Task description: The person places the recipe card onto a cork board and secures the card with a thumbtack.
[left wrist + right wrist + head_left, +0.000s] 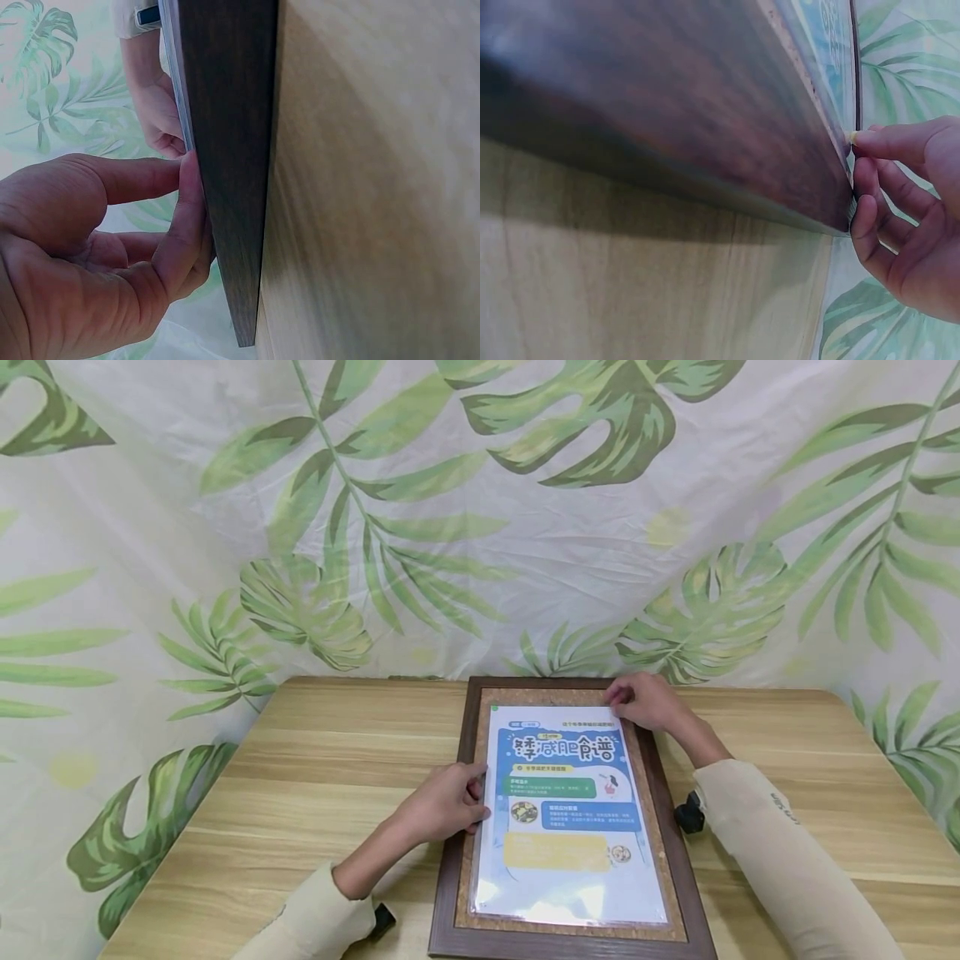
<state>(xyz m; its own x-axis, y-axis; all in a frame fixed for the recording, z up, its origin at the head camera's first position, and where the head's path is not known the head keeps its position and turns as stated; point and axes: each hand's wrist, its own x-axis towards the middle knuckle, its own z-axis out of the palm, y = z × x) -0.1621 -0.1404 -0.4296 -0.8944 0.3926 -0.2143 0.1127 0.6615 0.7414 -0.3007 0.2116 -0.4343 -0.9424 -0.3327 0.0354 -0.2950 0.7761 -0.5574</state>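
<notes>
A laminated poster (pixel 562 893) with Chinese print lies on a brown-framed cork board (pixel 465 877). A small green push pin (pixel 494 708) sits at its upper left corner. My right hand (pixel 647 702) is at the upper right corner, where thumb and forefinger pinch a small yellowish push pin (pixel 852 137); its point is hidden. Along the poster's left edge my left hand (pixel 446 802) rests, thumb and forefinger spaced apart against the edge. The left wrist view has these fingertips (pixel 190 169) right at the sheet's side, beside the dark frame (pixel 229 150).
The board lies on a wood-grain table (pixel 322 760), its far end near the table's back edge. Behind hangs a white cloth (pixel 570 585) with green leaf prints. Dark wrist devices show below the left sleeve (pixel 315 914) and beside the right sleeve (pixel 795 868).
</notes>
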